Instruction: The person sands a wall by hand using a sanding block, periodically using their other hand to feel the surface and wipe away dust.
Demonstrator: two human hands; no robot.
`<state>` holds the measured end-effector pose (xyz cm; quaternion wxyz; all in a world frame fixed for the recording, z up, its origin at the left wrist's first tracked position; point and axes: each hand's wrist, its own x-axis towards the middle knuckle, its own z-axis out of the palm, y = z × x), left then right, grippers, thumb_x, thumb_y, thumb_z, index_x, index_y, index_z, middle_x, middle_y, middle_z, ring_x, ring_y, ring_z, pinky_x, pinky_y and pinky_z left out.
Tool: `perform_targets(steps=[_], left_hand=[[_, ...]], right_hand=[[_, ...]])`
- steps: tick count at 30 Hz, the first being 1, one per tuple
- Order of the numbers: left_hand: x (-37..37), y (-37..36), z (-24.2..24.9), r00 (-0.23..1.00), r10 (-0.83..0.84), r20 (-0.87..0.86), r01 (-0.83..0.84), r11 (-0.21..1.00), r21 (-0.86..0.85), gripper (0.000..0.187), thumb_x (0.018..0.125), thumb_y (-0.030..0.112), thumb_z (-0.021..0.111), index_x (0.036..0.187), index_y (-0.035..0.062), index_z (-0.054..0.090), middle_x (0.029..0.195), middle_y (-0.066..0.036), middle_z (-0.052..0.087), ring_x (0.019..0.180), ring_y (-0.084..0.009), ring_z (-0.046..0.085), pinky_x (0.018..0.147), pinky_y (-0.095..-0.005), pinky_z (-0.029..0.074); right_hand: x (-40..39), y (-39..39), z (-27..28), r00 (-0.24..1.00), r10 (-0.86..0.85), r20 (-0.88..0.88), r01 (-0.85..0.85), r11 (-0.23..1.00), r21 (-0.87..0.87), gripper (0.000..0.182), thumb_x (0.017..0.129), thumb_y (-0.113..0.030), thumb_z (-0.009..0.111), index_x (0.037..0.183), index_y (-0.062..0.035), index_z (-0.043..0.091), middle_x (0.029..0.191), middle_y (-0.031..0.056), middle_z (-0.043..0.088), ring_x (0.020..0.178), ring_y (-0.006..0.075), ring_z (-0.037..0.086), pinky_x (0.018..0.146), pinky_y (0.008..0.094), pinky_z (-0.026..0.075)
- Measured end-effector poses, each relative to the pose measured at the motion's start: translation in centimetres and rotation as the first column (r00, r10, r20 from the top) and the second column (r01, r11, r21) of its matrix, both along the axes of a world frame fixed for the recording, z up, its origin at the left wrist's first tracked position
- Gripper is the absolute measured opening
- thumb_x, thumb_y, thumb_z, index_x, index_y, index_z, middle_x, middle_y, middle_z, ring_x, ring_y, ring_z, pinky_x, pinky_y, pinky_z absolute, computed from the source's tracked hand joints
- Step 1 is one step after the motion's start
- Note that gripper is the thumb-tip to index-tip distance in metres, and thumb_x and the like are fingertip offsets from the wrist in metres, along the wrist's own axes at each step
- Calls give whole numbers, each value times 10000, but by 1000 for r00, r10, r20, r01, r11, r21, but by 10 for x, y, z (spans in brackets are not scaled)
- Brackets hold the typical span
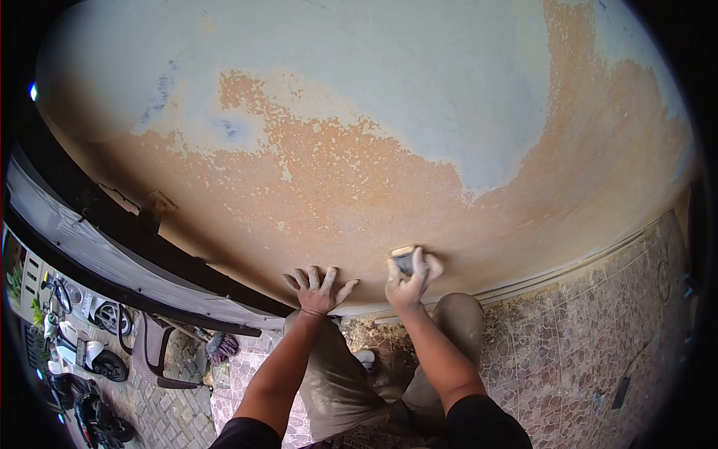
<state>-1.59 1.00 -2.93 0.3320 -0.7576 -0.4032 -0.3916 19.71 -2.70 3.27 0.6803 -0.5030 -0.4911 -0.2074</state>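
My left hand [318,291] lies with spread fingers against the lower part of a wall [336,179], holding nothing. To its right, my right hand [411,278] grips a small dark block [404,261] with a yellowish edge and keeps it against the wall. The wall shows patchy orange and pale grey-white areas with a few bluish spots. Both hands look dusty.
Patterned floor tiles [553,337] with yellowish dust meet the wall's base. At the left are a dark metal rail [179,262], a brown chair [153,352], a mop head [222,346] and several parked motorcycles [82,352]. My bent knees are close below the hands.
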Motion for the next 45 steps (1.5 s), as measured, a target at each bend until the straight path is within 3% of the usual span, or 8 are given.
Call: perform_targets(steps=[5,11,15,23,27,35,40,45], left_hand=[[0,-2,16,997,-4,-74,4,1000,-6,927,739,656,718,1456,167,392,1604,-252,68,1449,-540,-34,1088,-747,-20],[1,2,2,1000,-19,0,19,999,43,808,705,680,732,1315,197,513,1476,-245,297,1404,-551,146,1076,-753,-7],[1,-1,8,1000,-16,-10,16,999,-32,846,728,656,729,1389,201,463,1564,-242,176,1450,-533,9,1078,-756,-23],[-2,2,12,996,-10,-90,12,1000,23,993,752,686,686,1489,131,319,1593,-286,36,1435,-564,-59,1051,-784,-15],[-2,1,12,995,-5,-100,6,1000,2,1012,752,702,673,1491,118,302,1586,-302,36,1425,-580,-64,1045,-790,-5],[-4,0,12,994,-12,-109,10,1000,-14,1057,757,691,679,1527,132,219,1580,-317,-2,1417,-592,-72,1039,-791,-19],[-7,-6,13,992,21,-125,-24,999,-30,1077,774,711,637,1561,159,153,1593,-287,-24,1419,-587,-82,1039,-794,-13],[-6,1,11,993,18,-117,-19,1000,-8,1096,761,716,647,1563,166,141,1596,-281,-32,1424,-580,-75,1037,-797,-10]], right_hand=[[-15,-16,-7,944,105,311,-56,985,-163,546,795,-256,797,1277,-129,574,1054,51,487,995,234,463,837,418,367],[19,4,56,972,-30,-233,45,997,58,580,851,-103,733,1358,15,477,1176,162,420,998,281,487,827,401,463],[-9,-19,-17,923,81,377,-16,985,-173,559,818,-190,769,1329,-127,552,1091,78,486,1000,247,483,857,418,374],[23,5,35,961,-97,-260,114,992,52,637,783,-228,802,1339,-86,524,1155,115,462,1012,258,460,852,404,377],[-9,-16,-38,942,93,324,-37,984,-174,639,745,-273,828,1320,-190,561,1077,34,497,999,206,474,831,406,363],[38,8,44,976,-169,-136,179,982,59,654,743,-274,834,1319,-117,569,1077,62,488,971,229,464,838,408,351],[-9,-21,-11,924,139,356,-63,974,-219,638,717,-309,838,1303,-224,599,1028,-15,509,935,178,483,835,400,348],[34,3,40,983,-180,-40,181,983,33,698,739,-265,842,1356,-155,534,1061,45,492,936,214,473,805,378,345]])
